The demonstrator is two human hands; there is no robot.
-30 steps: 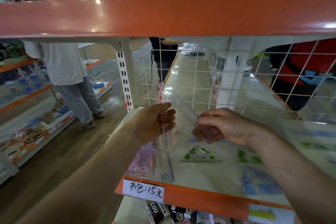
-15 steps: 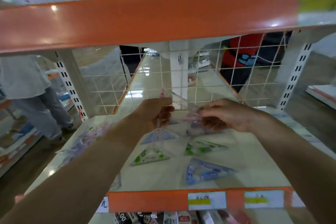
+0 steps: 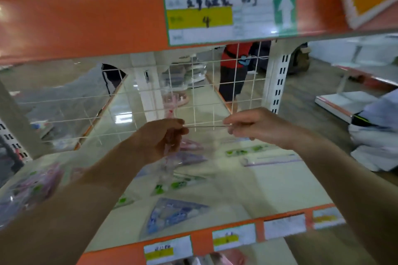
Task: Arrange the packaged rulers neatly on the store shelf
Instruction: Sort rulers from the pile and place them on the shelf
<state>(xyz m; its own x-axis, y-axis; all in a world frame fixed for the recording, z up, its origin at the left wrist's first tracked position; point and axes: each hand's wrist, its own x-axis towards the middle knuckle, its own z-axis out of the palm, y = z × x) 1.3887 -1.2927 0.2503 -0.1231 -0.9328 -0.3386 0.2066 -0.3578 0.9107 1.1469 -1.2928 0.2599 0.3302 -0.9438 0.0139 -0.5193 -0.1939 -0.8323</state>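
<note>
Both hands hold one clear packaged ruler edge-on and level above the white shelf. My left hand pinches its left end and also grips a bundle of clear ruler packs hanging down from the palm. My right hand pinches the right end. On the shelf lie several packaged set squares: a blue triangle pack near the front, green-printed packs in the middle, a pink-purple one behind my left hand, and long ruler packs at the right.
A white wire grid backs the shelf. The orange shelf above hangs low with a price label. More packs lie at the shelf's left end. A person in red stands behind the grid.
The camera has swung right along the shelf. The ruler between my hands has turned from tilted to flat and edge-on, and my hands have drawn a little apart.
</note>
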